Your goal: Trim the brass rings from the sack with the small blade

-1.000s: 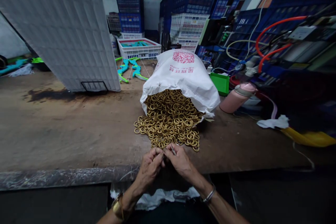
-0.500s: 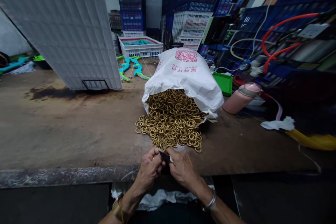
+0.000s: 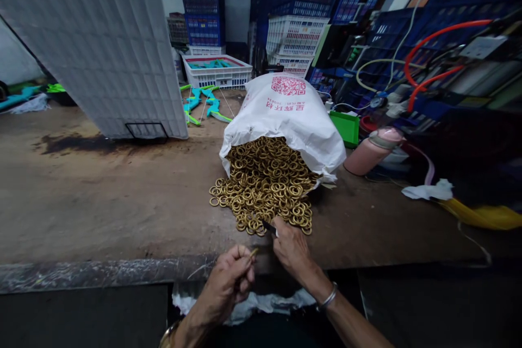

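Left hand (image 3: 232, 277): at the near edge of the worktop (image 3: 122, 201), fingers pinching a brass-coloured ring (image 3: 253, 254), which shows nearly edge-on. The hold is by thumb and fingertips at one side, presumably to leave the rest of so small a piece exposed.

Right hand (image 3: 293, 250): to the right of the left hand and a little farther in, apart from it. Fingers curled round a dark flat tool (image 3: 269, 227), its tip projecting far and left over the near fringe of the pile; whether it touches any ring there, one cannot tell. The grip sits well back, which seems to keep the tip free and in sight.

Pile of rings (image 3: 273, 190): loose, brass-coloured, many overlapping, just beyond both hands. The spill likely serves to keep pieces within short reach.

White sack (image 3: 281, 114): on its side, mouth facing near, rings filling the opening; so laid, it probably feeds the pile while holding back the bulk.

Pink bottle (image 3: 371, 155): leaning, right of the sack, seemingly out of the hands' way.

Turquoise-and-green toy bows (image 3: 207, 100): far left of the sack, apart from the rings, perhaps to prevent mixing.
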Motion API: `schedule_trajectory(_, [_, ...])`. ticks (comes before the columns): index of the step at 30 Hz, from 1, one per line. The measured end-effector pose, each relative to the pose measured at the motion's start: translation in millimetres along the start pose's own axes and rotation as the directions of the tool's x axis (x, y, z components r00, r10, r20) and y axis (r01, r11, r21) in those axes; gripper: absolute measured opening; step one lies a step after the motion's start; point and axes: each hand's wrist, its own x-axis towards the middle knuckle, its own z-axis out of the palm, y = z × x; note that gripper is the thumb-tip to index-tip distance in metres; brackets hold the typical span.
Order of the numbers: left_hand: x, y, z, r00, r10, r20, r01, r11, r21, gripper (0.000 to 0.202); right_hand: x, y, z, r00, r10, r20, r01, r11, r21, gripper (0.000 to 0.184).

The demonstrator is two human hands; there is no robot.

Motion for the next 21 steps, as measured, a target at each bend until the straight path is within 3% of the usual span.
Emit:
schedule_trajectory(7, [10.8,-2.2,-11.2,0.995,0.024,-0.092,-0.029,0.998,-0.047,0.023,3.4,-23.7,7.5,0.991,-0.136,0.001,0.135,0.989,0.059,0.036])
schedule_trajectory(16, [13.7,1.3,-17.6,0.999,-0.036,-0.034,0.026,0.966,-0.258,0.019,6.8,-20.6,17.2,0.995,-0.078,-0.056,0.081,0.996,0.048,0.019])
schedule_trajectory(21, [22.5,0.3,-18.4,0.995,0.006,-0.098,-0.03,0.969,-0.247,0.022,10.8,-15.7,21.4,0.994,-0.05,-0.093,0.059,0.994,0.096,0.02])
